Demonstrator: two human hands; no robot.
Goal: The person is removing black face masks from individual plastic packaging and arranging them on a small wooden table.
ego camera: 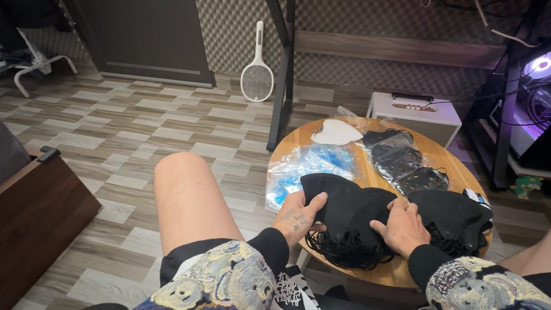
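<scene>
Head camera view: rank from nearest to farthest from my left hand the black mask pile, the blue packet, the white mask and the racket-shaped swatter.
1. Black mask pile, under the left hand.
2. Blue packet, just beyond, table's left.
3. White mask, table's far edge.
4. Racket-shaped swatter, against the far wall.

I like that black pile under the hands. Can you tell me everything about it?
The black pile is a stack of soft cloth face masks, curved on top, with thin ear loops spilling over the near edge of the round wooden table. The left hand rests flat on its left side and the right hand presses on its right side. More black masks lie beside it on the right, and a clear bag with blue things touches it on the left.
</scene>
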